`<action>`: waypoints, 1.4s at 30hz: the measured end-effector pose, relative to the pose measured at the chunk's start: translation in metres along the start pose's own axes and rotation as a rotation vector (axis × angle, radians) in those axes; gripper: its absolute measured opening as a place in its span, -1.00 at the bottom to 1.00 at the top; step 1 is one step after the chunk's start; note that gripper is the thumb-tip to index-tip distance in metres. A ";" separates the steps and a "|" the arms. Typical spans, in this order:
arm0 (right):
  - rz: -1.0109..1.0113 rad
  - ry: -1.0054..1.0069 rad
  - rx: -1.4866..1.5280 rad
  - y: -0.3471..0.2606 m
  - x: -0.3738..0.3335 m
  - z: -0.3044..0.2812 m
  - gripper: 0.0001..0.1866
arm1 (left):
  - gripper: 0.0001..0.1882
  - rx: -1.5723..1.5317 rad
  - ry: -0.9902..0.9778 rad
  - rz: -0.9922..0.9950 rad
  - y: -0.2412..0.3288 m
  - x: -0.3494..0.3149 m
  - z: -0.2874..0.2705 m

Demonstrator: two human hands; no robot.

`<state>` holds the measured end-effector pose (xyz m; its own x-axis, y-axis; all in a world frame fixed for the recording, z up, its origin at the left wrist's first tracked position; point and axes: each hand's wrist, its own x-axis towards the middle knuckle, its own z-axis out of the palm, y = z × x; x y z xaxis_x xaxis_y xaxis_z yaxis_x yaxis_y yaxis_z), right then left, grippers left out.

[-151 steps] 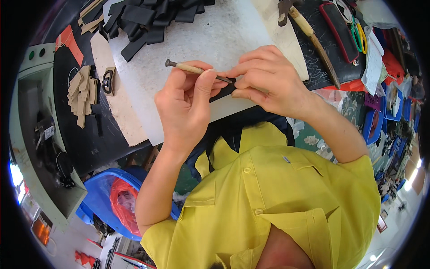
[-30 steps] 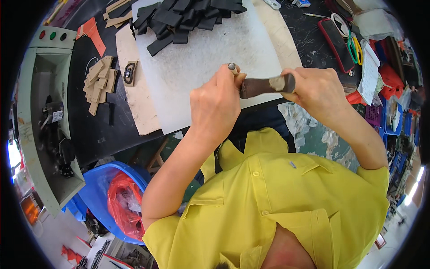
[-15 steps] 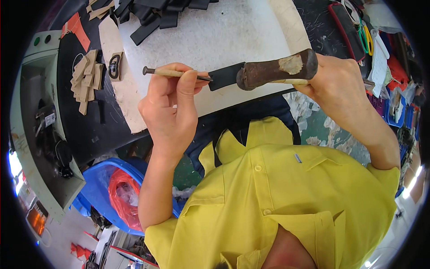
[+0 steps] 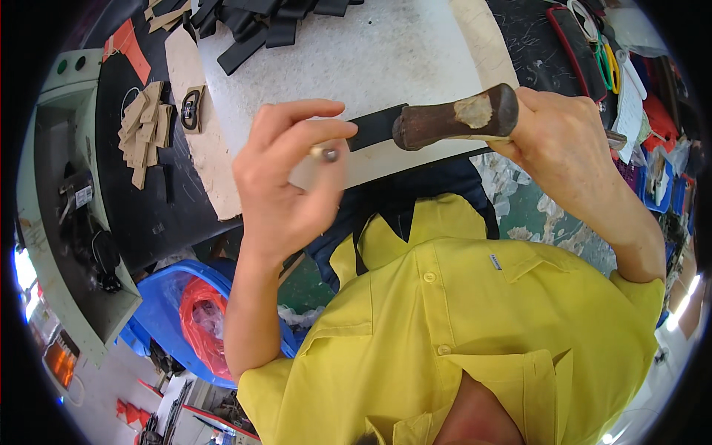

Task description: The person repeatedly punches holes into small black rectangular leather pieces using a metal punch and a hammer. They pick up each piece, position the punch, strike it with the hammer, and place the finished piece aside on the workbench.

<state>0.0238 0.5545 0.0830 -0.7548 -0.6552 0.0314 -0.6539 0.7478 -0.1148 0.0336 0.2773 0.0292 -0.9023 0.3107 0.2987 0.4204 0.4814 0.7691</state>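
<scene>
My left hand (image 4: 285,174) pinches a slim metal punch with a pale wrapped shank (image 4: 326,154). The punch now stands nearly end-on, its round head up; its tip is hidden. Beside the fingers a black strap piece (image 4: 374,126) lies on the white board (image 4: 386,52), and they seem to touch its left end. My right hand (image 4: 560,130) is wrapped round the handle of a hammer, whose dark brown, worn head (image 4: 437,122) hangs over the strap's right end and covers it.
Black strap pieces (image 4: 263,22) are heaped at the board's far side. Tan strips (image 4: 143,133) and a black oval part (image 4: 191,109) lie to the left. A blue tub (image 4: 167,285) holding a red bag stands below left. Scissors (image 4: 610,67) and a red-edged case (image 4: 575,52) are far right.
The punch has swung from lying sideways to nearly upright in my left hand, whose fingers have shifted over the strap's left end. The hammer has hardly moved.
</scene>
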 end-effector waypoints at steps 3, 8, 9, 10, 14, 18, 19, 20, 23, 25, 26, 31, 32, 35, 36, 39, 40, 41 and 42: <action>0.018 -0.014 0.001 -0.001 0.001 -0.001 -0.71 | -0.74 0.165 -0.076 0.127 -0.015 -0.004 0.005; 0.050 -0.036 0.012 -0.003 0.000 -0.001 -0.70 | -0.70 0.210 -0.092 0.222 -0.023 -0.003 0.007; 0.038 -0.031 0.001 -0.002 0.000 0.000 -0.71 | -0.70 0.230 -0.106 0.249 -0.024 -0.003 0.005; 0.027 -0.026 -0.009 -0.001 -0.001 0.000 -0.71 | -0.69 0.250 -0.119 0.277 -0.024 -0.002 0.004; 0.009 -0.017 -0.026 0.000 0.001 -0.001 -0.72 | -0.67 0.190 -0.117 0.308 -0.025 0.003 0.002; 0.014 -0.026 -0.026 0.000 0.002 -0.002 -0.72 | -0.68 0.186 -0.110 0.315 -0.027 0.002 0.003; 0.016 -0.025 -0.021 0.000 0.001 -0.001 -0.72 | -0.68 0.193 -0.110 0.321 -0.026 0.002 0.003; 0.019 -0.025 -0.017 0.000 0.001 -0.001 -0.72 | -0.69 0.185 -0.119 0.320 -0.027 0.002 0.003; 0.011 -0.015 -0.013 0.000 0.001 -0.001 -0.72 | -0.71 0.176 -0.132 0.315 -0.028 0.001 0.002; 0.014 -0.023 -0.018 0.000 0.001 -0.001 -0.72 | -0.72 0.191 -0.121 0.310 -0.028 0.001 0.002; 0.015 -0.027 -0.020 -0.001 0.001 -0.002 -0.72 | -0.72 0.179 -0.110 0.304 -0.028 0.000 0.003; 0.014 0.006 0.016 0.000 0.006 -0.003 -0.73 | -0.72 0.126 -0.086 0.274 -0.032 -0.002 0.008; 0.015 0.026 0.027 0.000 0.008 -0.003 -0.74 | -0.72 0.130 -0.082 0.279 -0.032 -0.002 0.008; 0.014 0.033 0.054 -0.008 0.013 0.002 -0.77 | -0.71 0.141 -0.077 0.285 -0.031 -0.001 0.007; 0.006 0.032 0.031 -0.009 0.014 0.002 -0.78 | -0.70 0.149 -0.076 0.283 -0.028 0.000 0.006; -0.011 0.023 -0.006 -0.012 0.015 0.005 -0.80 | -0.87 0.016 -0.055 0.031 -0.014 0.000 -0.001; -0.017 0.029 -0.003 -0.013 0.015 0.004 -0.80 | -0.94 -0.047 -0.043 -0.095 -0.008 -0.001 -0.006; -0.012 0.032 -0.010 -0.014 0.013 0.004 -0.81 | -0.91 -0.212 0.074 -0.271 -0.014 -0.008 -0.014; -0.005 0.030 -0.024 -0.014 0.013 0.005 -0.80 | -0.83 -0.376 0.190 -0.447 -0.023 -0.013 -0.023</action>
<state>0.0235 0.5352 0.0799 -0.7525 -0.6557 0.0614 -0.6585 0.7471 -0.0908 0.0336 0.2428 0.0203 -0.9993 -0.0225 -0.0304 -0.0342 0.1988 0.9794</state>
